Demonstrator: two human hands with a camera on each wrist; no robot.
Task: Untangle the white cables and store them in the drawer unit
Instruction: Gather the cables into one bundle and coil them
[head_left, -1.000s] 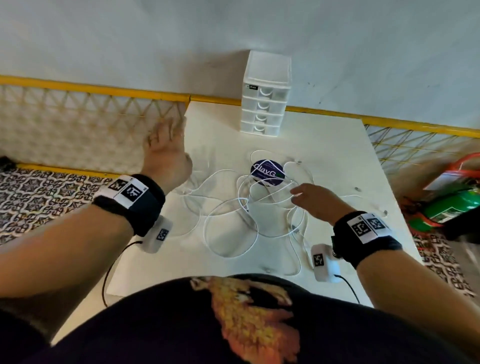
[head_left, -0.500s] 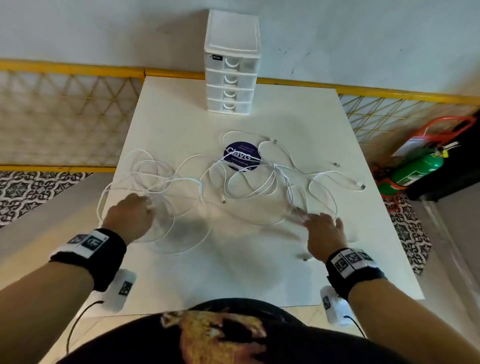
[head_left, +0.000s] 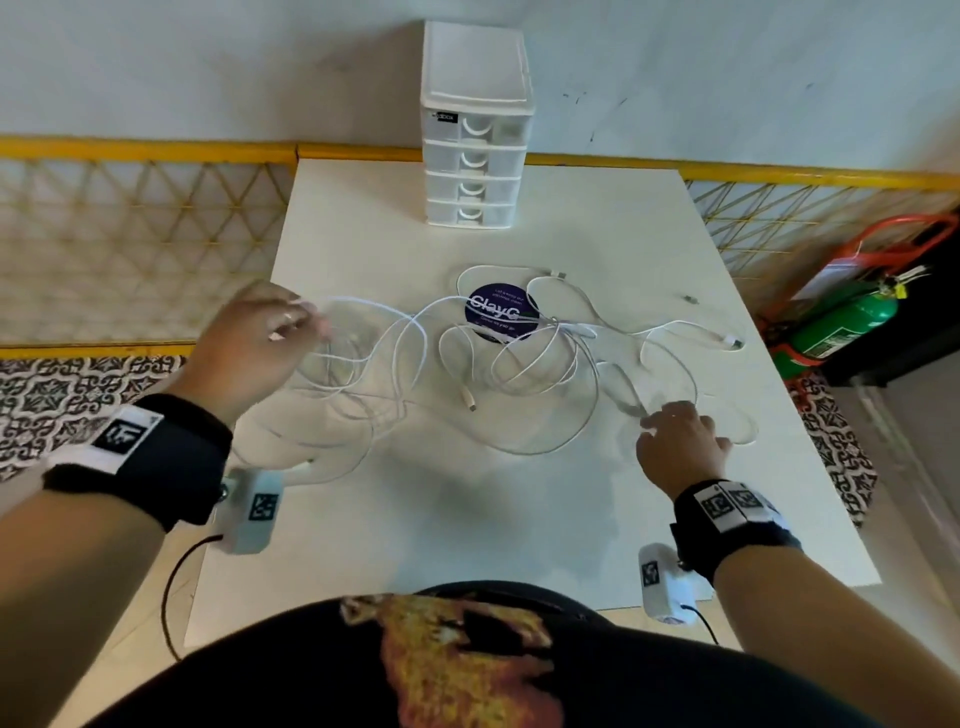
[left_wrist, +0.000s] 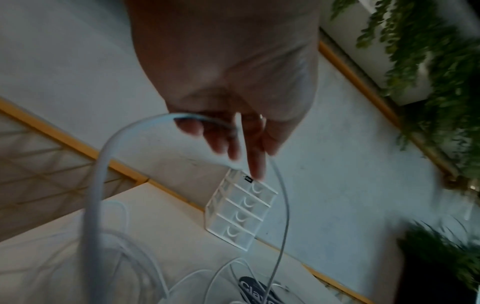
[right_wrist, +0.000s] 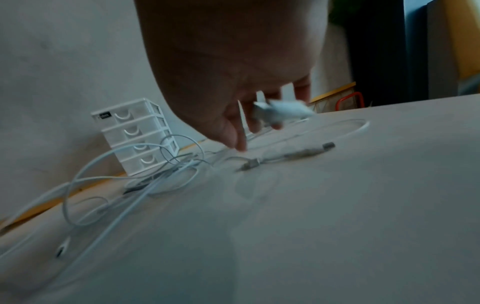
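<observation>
Several tangled white cables (head_left: 561, 328) sprawl across the middle of the white table (head_left: 467, 530). The white drawer unit (head_left: 475, 130) stands at the table's far edge, all drawers closed. My left hand (head_left: 296, 322) is raised over the left part of the tangle, and a cable loop (left_wrist: 91, 205) runs through its fingers (left_wrist: 233, 142). My right hand (head_left: 660, 415) is low at the right front. In the right wrist view its fingers (right_wrist: 255, 125) pinch a white cable end (right_wrist: 280, 112) just above the table.
A round purple sticker (head_left: 501, 312) lies under the tangle. Loose plugs (head_left: 730, 342) lie toward the right edge. A yellow lattice railing (head_left: 145, 148) runs behind the table, and a green fire extinguisher (head_left: 847, 322) sits on the floor at the right.
My left hand has risen and moved away from me, lifting cable loops off the table. My right hand stays at the right front, now pinching a cable end.
</observation>
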